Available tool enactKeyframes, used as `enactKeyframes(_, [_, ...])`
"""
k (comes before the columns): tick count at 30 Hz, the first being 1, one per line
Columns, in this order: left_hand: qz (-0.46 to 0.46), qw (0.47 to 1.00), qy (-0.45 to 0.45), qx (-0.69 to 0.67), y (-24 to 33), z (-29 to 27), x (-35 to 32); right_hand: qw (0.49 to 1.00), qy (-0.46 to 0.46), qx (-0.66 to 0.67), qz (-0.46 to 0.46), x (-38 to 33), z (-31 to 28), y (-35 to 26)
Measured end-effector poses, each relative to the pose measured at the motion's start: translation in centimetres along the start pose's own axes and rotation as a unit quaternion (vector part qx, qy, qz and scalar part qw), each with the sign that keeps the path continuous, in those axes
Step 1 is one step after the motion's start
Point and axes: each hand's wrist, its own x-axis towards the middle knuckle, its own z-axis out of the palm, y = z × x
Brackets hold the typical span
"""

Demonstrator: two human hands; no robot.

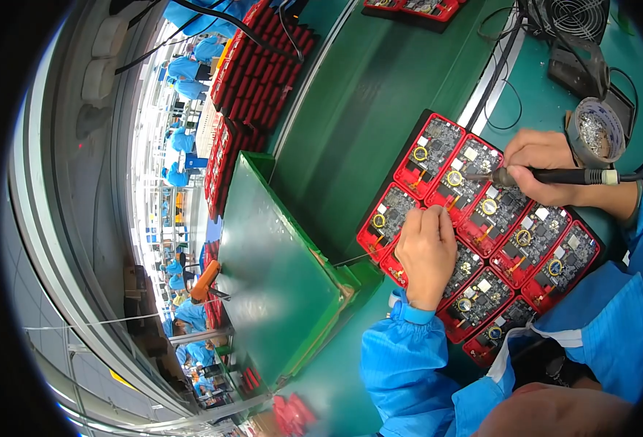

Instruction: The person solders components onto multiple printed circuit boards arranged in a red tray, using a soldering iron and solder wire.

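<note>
The black tray (409, 149) of red-framed circuit boards (482, 233) lies tilted on the green bench (350, 95), from about 12 o'clock down to 5 o'clock of the picture centre. Its upper-left edge has open green surface beside it, toward 11 o'clock. At 9 o'clock of the tray a green box-like stand (278, 269) comes very near its lower-left corner, so there the room is narrow. At 1 o'clock, beyond the tray's far edge, stand a roll of tape (597, 131) and a black holder (584, 69), with dark cables (500, 80) on the bench.

The left hand (427, 251) rests on the boards at the tray's lower-left side, fingers curled close together and pressing down; a thin wire (350, 258) goes out from it toward 9 o'clock. The right hand (547, 167) is closed around a soldering iron (554, 175), which lies nearly level, its tip pointing to 9 o'clock and touching a board in the upper row. The iron's tip is at 1 o'clock of the left hand, near but apart. Blue sleeves (409, 357) enter from 6 o'clock.
</note>
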Motion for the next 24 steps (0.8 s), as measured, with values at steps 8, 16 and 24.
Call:
enactKeyframes(8, [-0.010, 1.000, -0.011, 0.006, 0.08, -0.01, 0.04, 0.999, 0.003, -0.022, -0.037, -0.13, 0.31, 0.41])
enactKeyframes(16, [-0.011, 1.000, -0.008, 0.000, 0.13, 0.03, 0.16, 0.999, 0.009, -0.021, -0.045, -0.24, 0.46, 0.55])
enactKeyframes(24, [-0.007, 1.000, -0.011, -0.008, 0.07, 0.00, 0.27, 0.998, 0.017, -0.022, -0.060, -0.22, 0.60, 0.71])
